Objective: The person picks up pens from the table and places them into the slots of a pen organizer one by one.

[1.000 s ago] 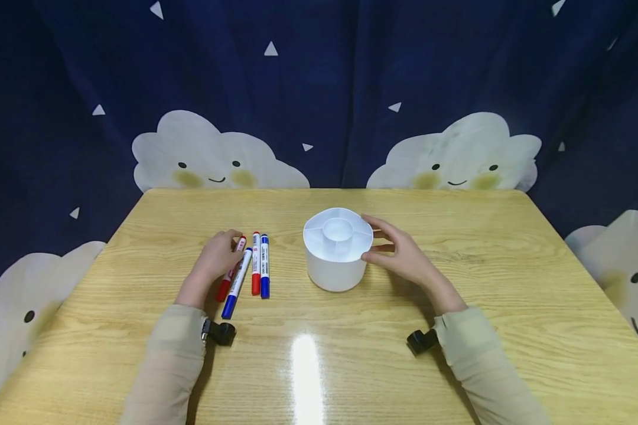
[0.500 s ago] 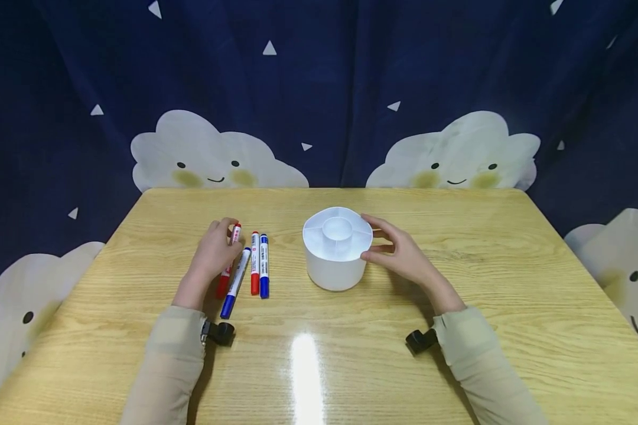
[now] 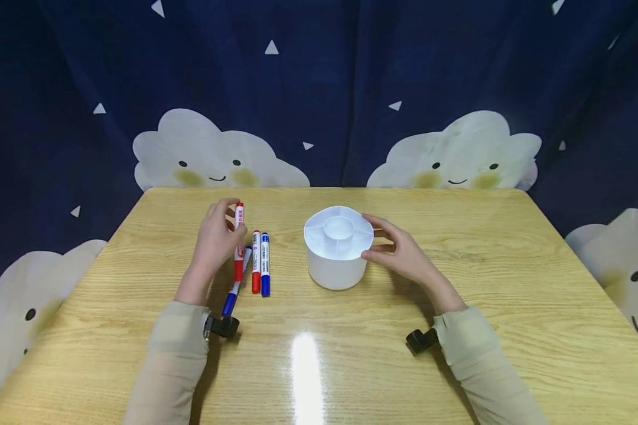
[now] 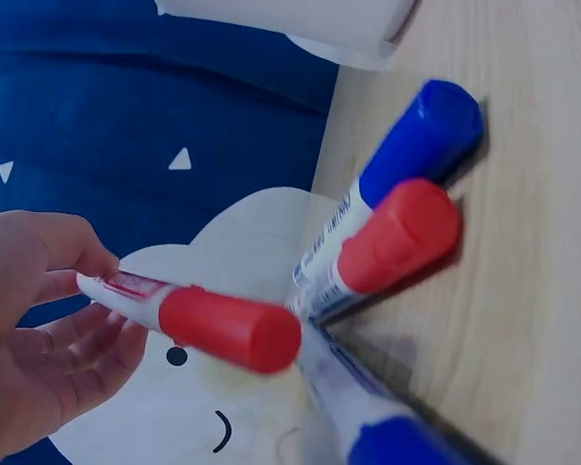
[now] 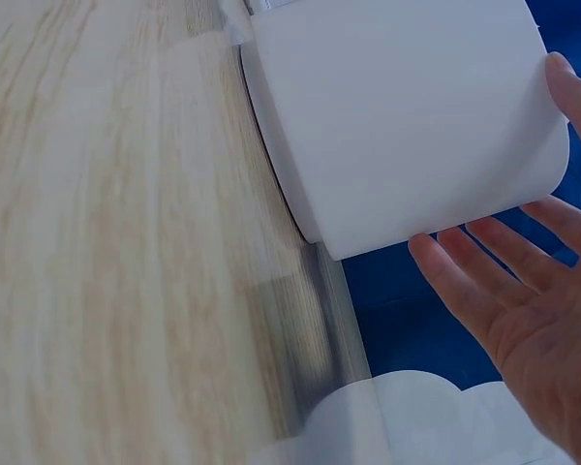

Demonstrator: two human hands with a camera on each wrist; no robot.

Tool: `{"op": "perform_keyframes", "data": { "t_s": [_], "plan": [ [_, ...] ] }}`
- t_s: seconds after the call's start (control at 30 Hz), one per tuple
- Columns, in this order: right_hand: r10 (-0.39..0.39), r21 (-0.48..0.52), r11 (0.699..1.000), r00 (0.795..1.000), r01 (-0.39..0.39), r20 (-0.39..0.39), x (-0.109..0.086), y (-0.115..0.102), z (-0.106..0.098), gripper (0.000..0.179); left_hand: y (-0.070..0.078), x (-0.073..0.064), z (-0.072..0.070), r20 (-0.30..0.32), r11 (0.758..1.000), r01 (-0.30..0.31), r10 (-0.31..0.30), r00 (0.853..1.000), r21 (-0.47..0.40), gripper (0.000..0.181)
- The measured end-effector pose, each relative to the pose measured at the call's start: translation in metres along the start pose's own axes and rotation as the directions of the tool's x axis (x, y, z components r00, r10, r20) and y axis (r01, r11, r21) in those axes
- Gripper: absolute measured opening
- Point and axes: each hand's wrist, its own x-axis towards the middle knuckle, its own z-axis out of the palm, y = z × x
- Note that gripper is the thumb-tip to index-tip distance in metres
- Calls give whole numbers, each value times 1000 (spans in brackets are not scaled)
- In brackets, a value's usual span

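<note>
One red-ended white marker (image 3: 239, 252), red-lettered, in the left hand (image 3: 215, 237)

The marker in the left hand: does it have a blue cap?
No, the left wrist view shows the left hand holding a marker whose cap is red.

Tabletop (image 3: 484, 265): wood-grained, smooth, with a glossy sheen. Compartmented container (image 3: 336, 273): smooth, white, apparently plastic. Markers (image 3: 256, 261): smooth plastic. Curtain (image 3: 319, 71) and sleeves (image 3: 175, 354): matt cloth.
</note>
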Motion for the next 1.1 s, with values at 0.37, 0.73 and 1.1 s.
{"op": "perform_keyframes", "data": {
  "t_s": [0.37, 0.73, 1.1],
  "plan": [
    [-8, 0, 1000, 1000, 8, -8, 0, 0, 0, 69, 14, 4, 6, -85, 992, -17, 7, 996, -128, 49],
    [-13, 0, 1000, 1000, 13, -7, 0, 1, 1, 69, 27, 5, 13, -192, 965, -102, 56, 980, -240, 46],
    [-13, 1, 1000, 1000, 13, -12, 0, -1, 1, 69, 44, 7, 7, -275, 949, -136, 56, 960, -283, 46]
  ]
}}
